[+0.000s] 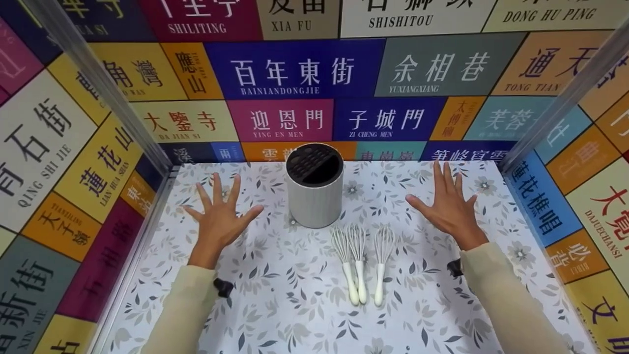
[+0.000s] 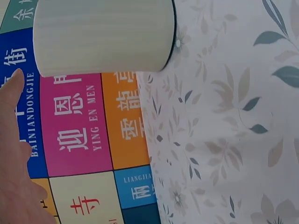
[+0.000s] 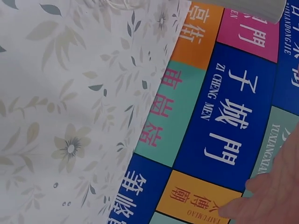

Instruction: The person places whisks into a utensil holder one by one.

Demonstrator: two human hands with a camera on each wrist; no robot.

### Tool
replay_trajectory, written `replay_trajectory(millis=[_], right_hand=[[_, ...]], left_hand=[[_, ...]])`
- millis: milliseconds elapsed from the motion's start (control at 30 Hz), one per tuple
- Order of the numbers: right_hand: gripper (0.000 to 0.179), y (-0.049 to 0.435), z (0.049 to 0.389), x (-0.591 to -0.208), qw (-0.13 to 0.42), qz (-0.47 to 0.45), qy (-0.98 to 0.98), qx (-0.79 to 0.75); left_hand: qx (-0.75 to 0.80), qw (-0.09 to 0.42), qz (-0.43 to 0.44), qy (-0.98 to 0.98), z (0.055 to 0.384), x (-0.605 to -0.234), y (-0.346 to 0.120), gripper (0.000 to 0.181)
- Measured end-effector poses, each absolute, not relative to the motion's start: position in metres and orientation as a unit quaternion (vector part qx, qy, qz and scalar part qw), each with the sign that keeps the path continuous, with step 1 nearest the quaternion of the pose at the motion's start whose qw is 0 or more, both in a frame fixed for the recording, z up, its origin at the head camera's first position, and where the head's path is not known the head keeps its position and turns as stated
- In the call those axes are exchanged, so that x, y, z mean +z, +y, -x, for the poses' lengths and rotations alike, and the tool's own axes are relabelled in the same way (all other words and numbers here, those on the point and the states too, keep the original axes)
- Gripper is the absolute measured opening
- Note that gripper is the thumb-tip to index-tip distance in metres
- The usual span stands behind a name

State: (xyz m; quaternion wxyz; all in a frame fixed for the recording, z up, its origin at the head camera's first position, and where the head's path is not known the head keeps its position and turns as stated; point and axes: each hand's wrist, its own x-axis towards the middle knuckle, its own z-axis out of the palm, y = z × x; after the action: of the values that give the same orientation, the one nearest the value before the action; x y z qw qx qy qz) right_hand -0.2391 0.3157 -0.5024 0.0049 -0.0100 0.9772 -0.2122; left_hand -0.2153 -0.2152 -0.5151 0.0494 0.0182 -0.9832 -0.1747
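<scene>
A light grey cylindrical utensil holder (image 1: 314, 204) with a black slotted top stands upright near the back of the table. In front of it and a little to the right lie three small whisks, a left one (image 1: 350, 285), a middle one (image 1: 360, 280) and a right one (image 1: 381, 280), with cream handles toward me. The left two are side by side; the right one lies apart. My left hand (image 1: 218, 219), fingers spread, is left of the holder and holds nothing. To the right of holder and whisks, my right hand (image 1: 449, 211) is likewise spread, holding nothing.
The tabletop (image 1: 285, 305) is covered with a white leaf-and-flower print. Panels with colourful street-name signs rise at the back (image 1: 295, 69), left (image 1: 44, 162) and right. Clear posts (image 1: 555, 93) stand at the back corners. Each wrist carries a small black device (image 1: 223, 287).
</scene>
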Motion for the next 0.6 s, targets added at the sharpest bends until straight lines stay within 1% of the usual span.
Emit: replay_trajectory(millis=[200,400,600], right_hand=[[0.11,0.311,0.228,-0.511,0.026,0.009,0.969,-0.245],[0.109,0.306,0.213,-0.522,0.035,0.008,0.962,-0.27],[0.101,0.303,0.197,-0.536,0.04,0.023,0.955,-0.292]], left_hand=[[-0.233,0.075,-0.001,-0.97,0.215,-0.511,-0.198,0.099],[-0.273,0.122,0.047,-0.953,0.219,-0.513,-0.179,0.087],[-0.305,0.131,0.07,-0.941,0.224,-0.513,-0.157,0.08]])
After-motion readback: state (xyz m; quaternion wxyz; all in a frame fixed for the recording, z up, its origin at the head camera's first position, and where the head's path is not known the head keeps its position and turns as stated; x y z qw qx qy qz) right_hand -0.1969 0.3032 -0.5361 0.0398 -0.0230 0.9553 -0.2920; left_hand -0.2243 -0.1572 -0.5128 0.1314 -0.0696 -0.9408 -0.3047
